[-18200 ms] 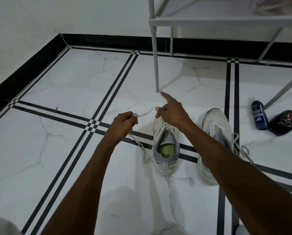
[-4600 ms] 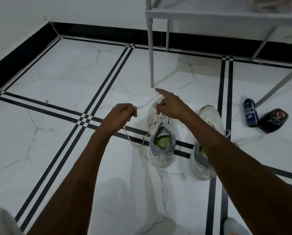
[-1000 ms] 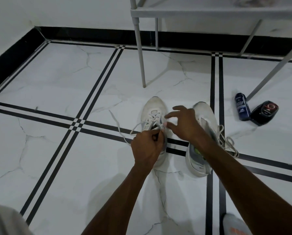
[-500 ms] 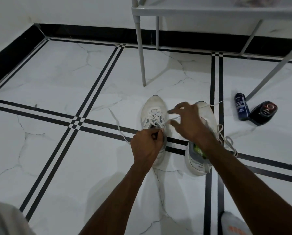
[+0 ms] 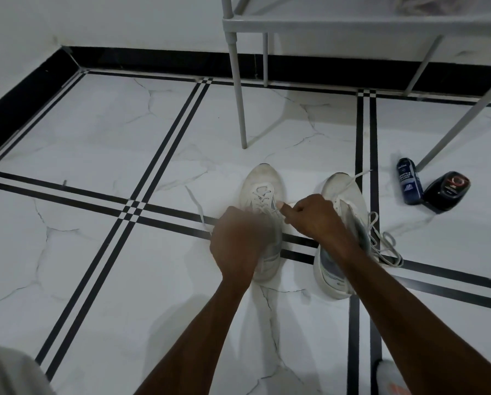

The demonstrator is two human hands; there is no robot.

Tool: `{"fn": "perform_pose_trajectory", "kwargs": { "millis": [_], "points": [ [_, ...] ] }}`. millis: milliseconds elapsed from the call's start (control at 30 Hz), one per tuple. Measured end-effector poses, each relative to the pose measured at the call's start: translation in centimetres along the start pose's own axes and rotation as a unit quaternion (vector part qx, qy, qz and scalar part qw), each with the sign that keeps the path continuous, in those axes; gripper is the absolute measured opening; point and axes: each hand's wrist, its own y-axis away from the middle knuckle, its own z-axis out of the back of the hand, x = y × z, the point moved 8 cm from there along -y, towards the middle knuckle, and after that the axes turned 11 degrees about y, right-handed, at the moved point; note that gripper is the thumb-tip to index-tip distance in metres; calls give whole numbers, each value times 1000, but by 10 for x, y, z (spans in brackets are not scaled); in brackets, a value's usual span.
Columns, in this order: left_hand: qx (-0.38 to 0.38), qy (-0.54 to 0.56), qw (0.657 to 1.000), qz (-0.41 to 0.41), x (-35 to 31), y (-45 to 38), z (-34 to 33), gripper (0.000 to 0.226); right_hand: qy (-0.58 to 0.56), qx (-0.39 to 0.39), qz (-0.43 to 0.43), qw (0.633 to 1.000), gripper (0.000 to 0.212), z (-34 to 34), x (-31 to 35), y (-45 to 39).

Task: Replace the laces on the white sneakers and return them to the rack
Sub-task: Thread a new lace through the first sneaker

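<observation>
Two white sneakers stand on the tiled floor. The left sneaker (image 5: 263,183) points away from me, with a white lace (image 5: 263,195) crossed over its front eyelets. My left hand (image 5: 238,240), blurred, covers its tongue and grips the shoe or lace there; which one is hidden. My right hand (image 5: 312,215) pinches the lace's right end beside the shoe; that end runs over the toe of the right sneaker (image 5: 341,195). The lace's other end (image 5: 196,203) trails on the floor to the left. A loose lace (image 5: 384,243) lies piled against the right sneaker.
The white shoe rack (image 5: 352,24) stands behind the sneakers, one leg (image 5: 238,92) just beyond the left sneaker's toe. A dark blue bottle (image 5: 408,181) and a black polish container (image 5: 446,189) lie on the floor at right. A black skirting runs along the wall.
My right hand has come down and left, closer to the left sneaker, still with the lace end. My left hand has shifted slightly over the shoe's tongue and is blurred.
</observation>
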Motion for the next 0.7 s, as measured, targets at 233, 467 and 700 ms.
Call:
{"fn": "perform_pose_trajectory", "kwargs": {
  "millis": [233, 467, 700],
  "points": [
    [52, 96, 979, 175, 34, -15, -17, 40, -329, 20, -56, 942, 7, -34, 4, -4],
    [70, 256, 929, 259, 48, -22, -29, 16, -433, 50, -121, 892, 8, -42, -2, 4],
    [116, 332, 913, 205, 14, -38, -23, 24, -446, -10, -93, 890, 8, -16, 8, -9]
  ]
}}
